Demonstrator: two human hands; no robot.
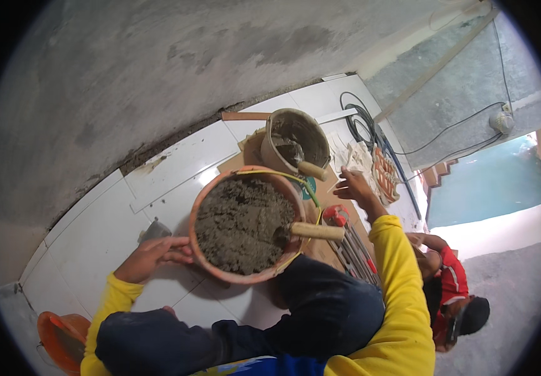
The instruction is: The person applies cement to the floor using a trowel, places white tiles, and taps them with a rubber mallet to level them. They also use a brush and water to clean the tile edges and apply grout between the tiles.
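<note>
A large orange bucket (196,245) full of grey wet mortar (239,222) stands in front of me. A trowel lies in it, its wooden handle (317,231) over the right rim. My left hand (157,255) rests stretched fingers against the bucket's left side, gripping nothing. Behind it, a smaller mortar-smeared bucket (272,150) holds another trowel, whose wooden handle (312,170) sticks out toward me. Just right of that handle, my right hand (353,188) is held in the air, empty, fingers partly spread. A yellow-green bail (311,193) crosses the large bucket's right rim.
White tiles (182,160) cover the floor up to a grey wall (157,75). Right are a coiled black hose (361,119), a brick piece (384,175) and a red-ended tile cutter (349,241). A person in red (452,276) crouches there. An orange container (60,341) stands lower left.
</note>
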